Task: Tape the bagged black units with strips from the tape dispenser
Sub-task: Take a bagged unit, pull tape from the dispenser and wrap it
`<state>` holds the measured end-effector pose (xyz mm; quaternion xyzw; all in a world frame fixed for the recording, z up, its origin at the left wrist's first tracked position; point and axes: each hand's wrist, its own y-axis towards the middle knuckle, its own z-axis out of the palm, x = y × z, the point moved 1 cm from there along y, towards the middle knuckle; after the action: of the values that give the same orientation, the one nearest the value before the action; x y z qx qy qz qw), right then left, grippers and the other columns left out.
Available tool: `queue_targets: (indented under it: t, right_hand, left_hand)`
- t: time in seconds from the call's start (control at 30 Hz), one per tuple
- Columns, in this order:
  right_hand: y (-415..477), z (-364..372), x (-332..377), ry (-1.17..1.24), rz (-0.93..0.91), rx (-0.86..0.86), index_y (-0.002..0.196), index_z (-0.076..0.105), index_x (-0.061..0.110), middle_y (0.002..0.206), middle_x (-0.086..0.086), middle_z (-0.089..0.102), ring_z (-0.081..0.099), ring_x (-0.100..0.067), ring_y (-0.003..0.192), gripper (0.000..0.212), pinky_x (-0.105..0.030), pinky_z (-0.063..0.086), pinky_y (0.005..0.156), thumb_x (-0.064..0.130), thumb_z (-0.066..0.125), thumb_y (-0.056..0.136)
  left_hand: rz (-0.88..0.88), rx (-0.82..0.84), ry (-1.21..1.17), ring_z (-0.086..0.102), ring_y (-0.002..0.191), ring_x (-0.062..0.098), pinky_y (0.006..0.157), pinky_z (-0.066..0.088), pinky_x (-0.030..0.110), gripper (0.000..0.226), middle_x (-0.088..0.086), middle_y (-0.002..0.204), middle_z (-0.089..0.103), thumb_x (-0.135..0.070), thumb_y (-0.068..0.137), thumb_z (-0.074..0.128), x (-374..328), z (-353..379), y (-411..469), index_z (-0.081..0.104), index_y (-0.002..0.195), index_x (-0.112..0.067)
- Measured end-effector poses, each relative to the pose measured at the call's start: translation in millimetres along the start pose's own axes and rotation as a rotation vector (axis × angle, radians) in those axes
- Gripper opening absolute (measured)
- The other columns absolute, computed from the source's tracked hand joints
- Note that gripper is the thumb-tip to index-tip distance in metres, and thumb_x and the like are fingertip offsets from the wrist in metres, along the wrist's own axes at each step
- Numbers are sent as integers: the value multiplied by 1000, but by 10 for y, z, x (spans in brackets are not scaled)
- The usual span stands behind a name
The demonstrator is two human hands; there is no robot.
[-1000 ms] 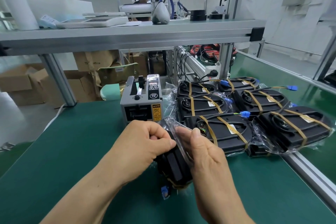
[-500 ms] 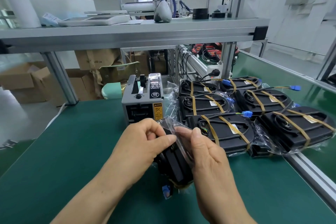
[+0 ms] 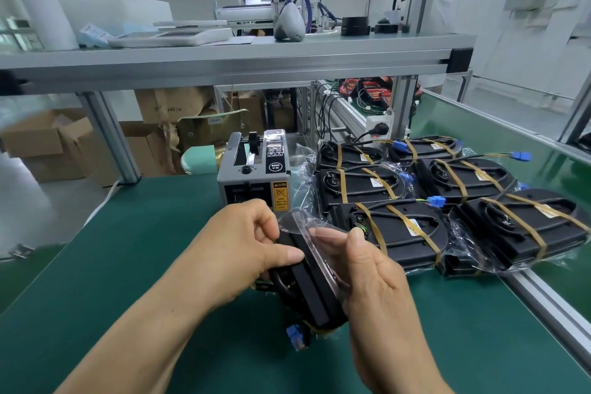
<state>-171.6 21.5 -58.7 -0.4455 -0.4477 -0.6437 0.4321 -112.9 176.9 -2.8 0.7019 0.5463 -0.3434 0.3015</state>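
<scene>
On the green bench mat [image 3: 128, 249], front centre: left hand [image 3: 243, 253] curls round a black unit [image 3: 315, 294] stood on edge, thumb flat along its side. Right hand [image 3: 374, 281] pinches the clear bag [image 3: 307, 227] at the unit's top, thumb over the film, fingers behind. Blue connector [image 3: 295, 334] pokes out below. Tape dispenser [image 3: 254, 169] sits just behind the hands. Cluster of bagged units [image 3: 406, 227], each crossed by tan tape strips [image 3: 367, 224], lies flat to the right, packed side by side.

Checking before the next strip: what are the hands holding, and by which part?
One bagged black unit, stood on edge. The left hand grips its upper end; the right hand pinches the clear bag's loose flap at the top.
</scene>
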Motion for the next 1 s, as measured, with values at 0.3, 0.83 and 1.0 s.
queue_targets:
  t: [0.3,0.83,1.0]
  right_hand:
    - [30,82,-175,271,-8,-40,105,77,23,108,-9,76,72,-26,106,47,-42,58,90,50,40,99]
    - [-303,-222,-462,-631,-756,-227,104,60,21,109,0,61,59,-8,105,31,-25,54,76,15,73,76]
    - [-280,-238,-480,-742,-781,-200,95,67,17,104,0,58,59,-11,97,21,-24,52,74,30,72,79]
  left_hand:
    - [7,-86,25,60,61,-8,56,44,7,35,-24,69,63,-43,63,88,-3,11,-9,67,90,-38]
    - [413,-369,136,48,57,1,58,44,16,41,-24,86,44,-25,59,72,355,780,-597,60,96,-37]
    - [437,-379,148,45,57,1,58,40,10,39,-23,87,43,-20,61,71,366,796,-607,65,98,-31]
